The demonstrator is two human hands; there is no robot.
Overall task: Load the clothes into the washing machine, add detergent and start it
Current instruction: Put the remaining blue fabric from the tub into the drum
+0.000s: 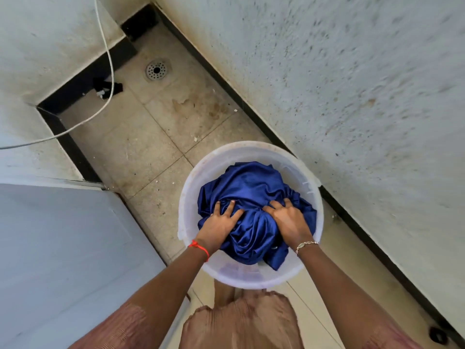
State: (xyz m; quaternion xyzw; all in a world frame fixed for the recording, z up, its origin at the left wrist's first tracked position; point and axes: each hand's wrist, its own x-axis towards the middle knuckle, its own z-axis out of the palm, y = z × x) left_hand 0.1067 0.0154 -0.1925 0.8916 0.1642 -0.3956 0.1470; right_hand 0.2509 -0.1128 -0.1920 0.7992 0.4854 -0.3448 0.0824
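Note:
A translucent white bucket stands on the tiled floor, filled with a bundle of shiny dark blue cloth. Both my hands are inside the bucket on the cloth. My left hand, with a red thread at the wrist, lies on the left side of the bundle with spread fingers digging into the fabric. My right hand, wearing a thin bracelet, grips the right side with its fingertips sunk into the folds. The white top of the washing machine fills the lower left.
Stained walls close in on the right and far left. A round floor drain sits at the far end of the narrow floor. A white cable hangs across the left wall. A small black object lies by the right skirting.

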